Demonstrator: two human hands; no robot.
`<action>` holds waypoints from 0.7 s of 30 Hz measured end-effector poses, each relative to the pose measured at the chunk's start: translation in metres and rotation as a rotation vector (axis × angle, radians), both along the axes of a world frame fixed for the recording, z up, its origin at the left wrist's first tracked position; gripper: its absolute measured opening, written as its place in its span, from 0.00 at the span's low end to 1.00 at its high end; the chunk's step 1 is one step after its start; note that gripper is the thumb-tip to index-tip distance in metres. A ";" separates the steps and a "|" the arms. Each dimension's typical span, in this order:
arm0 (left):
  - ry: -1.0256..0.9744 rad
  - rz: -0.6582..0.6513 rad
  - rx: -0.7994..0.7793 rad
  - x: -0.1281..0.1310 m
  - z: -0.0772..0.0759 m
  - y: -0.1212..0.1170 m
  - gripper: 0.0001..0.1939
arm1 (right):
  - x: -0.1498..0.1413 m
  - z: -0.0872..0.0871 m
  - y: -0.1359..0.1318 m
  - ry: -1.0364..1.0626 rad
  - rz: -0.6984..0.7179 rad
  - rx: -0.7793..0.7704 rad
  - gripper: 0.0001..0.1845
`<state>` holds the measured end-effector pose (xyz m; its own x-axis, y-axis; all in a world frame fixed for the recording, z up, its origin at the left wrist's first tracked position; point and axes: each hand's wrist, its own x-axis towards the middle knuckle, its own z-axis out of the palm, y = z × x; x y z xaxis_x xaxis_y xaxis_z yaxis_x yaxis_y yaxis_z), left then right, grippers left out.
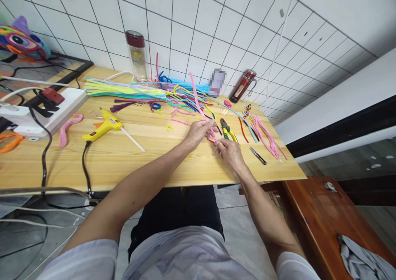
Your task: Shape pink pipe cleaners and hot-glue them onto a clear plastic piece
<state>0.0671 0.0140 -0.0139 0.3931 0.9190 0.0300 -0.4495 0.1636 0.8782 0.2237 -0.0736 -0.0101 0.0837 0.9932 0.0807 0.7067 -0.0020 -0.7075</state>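
Note:
Over the front middle of the wooden table [161, 160], my two hands are close together around a pink pipe cleaner [197, 96]. My left hand [199, 134] pinches it, and its long free end rises up and to the left. My right hand [229, 151] is closed on a lower pink part of the same work, where a darker pink edge shows between the fingers. Just beyond my hands lie pliers [228, 130] with green and yellow handles. Thread snips [258, 155] rest to the right of my right hand.
Bundled pipe cleaners [123, 88] lie along the back. A yellow glue gun [103, 126] and white power strip [58, 110] are at left. A glass bottle [137, 57], red flask [243, 86] and blurred phone [217, 83] stand by the wall. Pink strands [262, 135] lie right.

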 end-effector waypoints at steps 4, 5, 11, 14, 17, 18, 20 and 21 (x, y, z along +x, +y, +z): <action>-0.010 -0.009 -0.045 -0.001 0.002 0.001 0.20 | 0.001 -0.004 0.001 0.125 0.028 -0.017 0.19; -0.015 0.002 -0.051 -0.001 0.002 0.002 0.20 | 0.001 -0.004 0.000 0.164 0.049 -0.017 0.20; -0.053 0.029 -0.076 0.000 -0.001 0.004 0.19 | -0.005 -0.005 -0.004 0.332 0.045 -0.061 0.22; -0.051 -0.005 -0.074 -0.001 0.000 0.003 0.19 | -0.005 -0.006 -0.007 0.445 0.040 -0.155 0.25; -0.004 -0.039 -0.012 -0.001 0.002 -0.002 0.19 | 0.001 0.006 -0.003 0.424 0.100 -0.126 0.27; 0.024 -0.056 0.028 -0.001 0.002 -0.004 0.20 | 0.003 0.013 0.001 0.395 0.108 -0.072 0.27; 0.097 -0.112 0.119 0.001 0.001 -0.009 0.23 | 0.005 0.030 0.013 0.356 0.076 0.058 0.30; 0.130 -0.147 0.161 0.002 0.001 -0.012 0.24 | 0.005 0.038 0.022 0.335 0.052 0.108 0.32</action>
